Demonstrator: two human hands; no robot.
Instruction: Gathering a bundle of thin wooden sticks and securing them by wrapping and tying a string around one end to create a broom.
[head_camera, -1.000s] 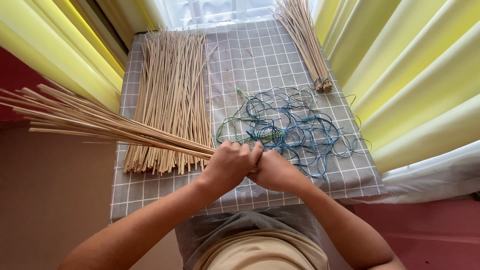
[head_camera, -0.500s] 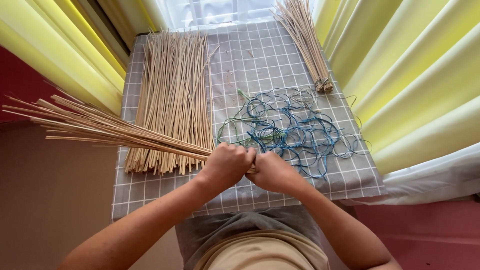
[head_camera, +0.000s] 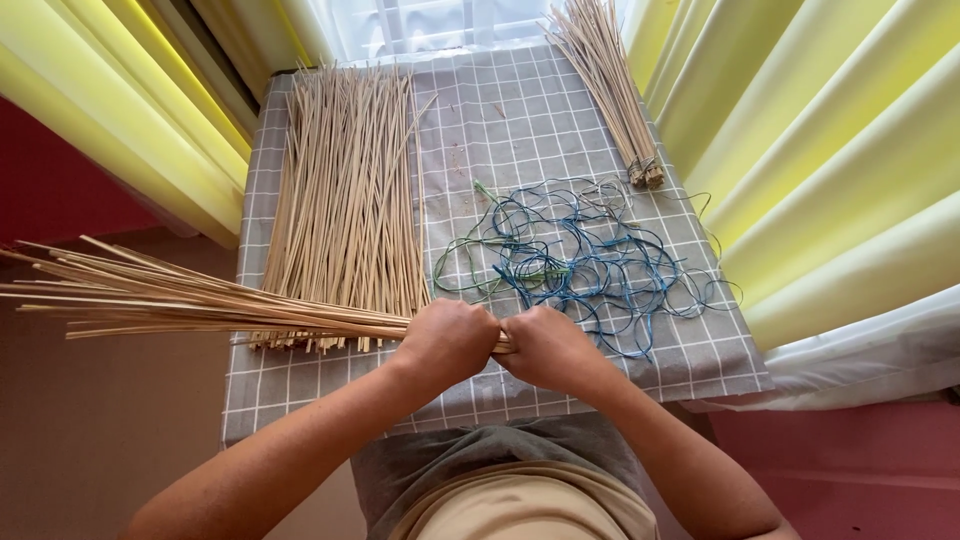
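Observation:
Both my hands grip one end of a bundle of thin pale sticks (head_camera: 180, 298) that fans out to the left, past the table's edge. My left hand (head_camera: 447, 340) closes around the bundle, and my right hand (head_camera: 548, 348) clasps the very end beside it, the two hands touching. A tangle of blue and green strings (head_camera: 580, 255) lies just beyond my right hand. A wide loose layer of the same sticks (head_camera: 345, 210) is spread on the table beyond my left hand.
A grey checked cloth (head_camera: 500, 120) covers the small table. A tied bundle of sticks (head_camera: 610, 85) lies at the far right corner. Yellow curtains (head_camera: 830, 160) hang at both sides, and a window is at the back.
The fanned end of the held bundle has swung slightly downward to the left. Both hands stay clasped at the same spot.

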